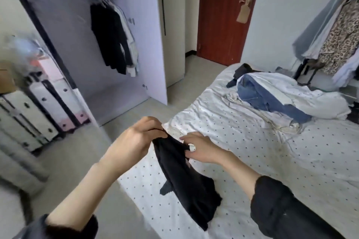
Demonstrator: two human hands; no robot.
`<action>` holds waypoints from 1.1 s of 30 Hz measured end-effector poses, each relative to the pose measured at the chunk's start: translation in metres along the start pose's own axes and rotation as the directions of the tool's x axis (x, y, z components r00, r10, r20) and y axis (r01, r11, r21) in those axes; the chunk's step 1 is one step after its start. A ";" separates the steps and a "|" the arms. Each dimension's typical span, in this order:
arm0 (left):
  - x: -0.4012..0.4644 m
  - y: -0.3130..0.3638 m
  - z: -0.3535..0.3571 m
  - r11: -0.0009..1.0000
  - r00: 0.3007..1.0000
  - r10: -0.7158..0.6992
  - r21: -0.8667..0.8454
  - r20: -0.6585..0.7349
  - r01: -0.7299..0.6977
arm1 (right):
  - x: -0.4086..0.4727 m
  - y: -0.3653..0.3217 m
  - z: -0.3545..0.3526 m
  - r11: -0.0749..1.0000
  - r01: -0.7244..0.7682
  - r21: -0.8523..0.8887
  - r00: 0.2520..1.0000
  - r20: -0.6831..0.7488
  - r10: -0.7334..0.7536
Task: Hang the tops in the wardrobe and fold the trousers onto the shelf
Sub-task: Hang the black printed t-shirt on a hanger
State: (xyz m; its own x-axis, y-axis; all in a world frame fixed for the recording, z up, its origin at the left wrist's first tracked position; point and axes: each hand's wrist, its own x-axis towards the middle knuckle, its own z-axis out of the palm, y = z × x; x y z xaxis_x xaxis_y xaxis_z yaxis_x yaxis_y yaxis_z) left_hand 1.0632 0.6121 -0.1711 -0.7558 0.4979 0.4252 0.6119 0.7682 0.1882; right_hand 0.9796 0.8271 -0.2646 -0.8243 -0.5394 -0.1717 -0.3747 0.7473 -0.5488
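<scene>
One head-worn wide-angle cam, looking fwd and down. Both hands close in at lower centre of frame; bed (252,151) fills right and lower right, open wardrobe (136,25) further off at upper left. No 2nd view.

Both hands (167,141) grip a black garment (186,184) over the bed (272,161).

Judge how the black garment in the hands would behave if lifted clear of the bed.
Probably floppy: the black garment sags from the left hand and right hand onto the bed. Likely light, since a fingertip pinch holds it up. It should not roll.
</scene>
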 end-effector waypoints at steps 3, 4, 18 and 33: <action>-0.051 -0.063 -0.052 0.987 0.994 -0.101 0.121 -0.035 0.104 | 0.047 -0.068 0.015 0.967 0.044 0.252 0.980 -0.200 0.008; -0.052 -0.069 -0.053 0.982 0.993 -0.113 0.148 -0.043 0.118 | 0.047 -0.070 0.008 0.963 0.050 0.263 0.961 -0.275 0.025; -0.108 -0.303 -0.124 0.775 0.776 -0.630 -0.049 0.029 0.631 | 0.244 -0.230 -0.015 0.933 0.351 0.073 0.871 -0.392 -0.297; -0.038 -0.515 -0.158 0.642 0.641 -0.758 0.031 -0.123 0.766 | 0.462 -0.221 -0.047 0.795 0.267 -0.545 0.963 0.121 -0.240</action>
State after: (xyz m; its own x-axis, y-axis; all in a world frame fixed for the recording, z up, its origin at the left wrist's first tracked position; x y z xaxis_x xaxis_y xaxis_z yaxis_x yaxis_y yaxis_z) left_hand 0.8133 0.1337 -0.1448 -0.9193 -0.3129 0.2386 -0.1933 0.8873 0.4187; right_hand 0.6616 0.4308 -0.1838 -0.6528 -0.7459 -0.1323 -0.7488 0.6618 -0.0367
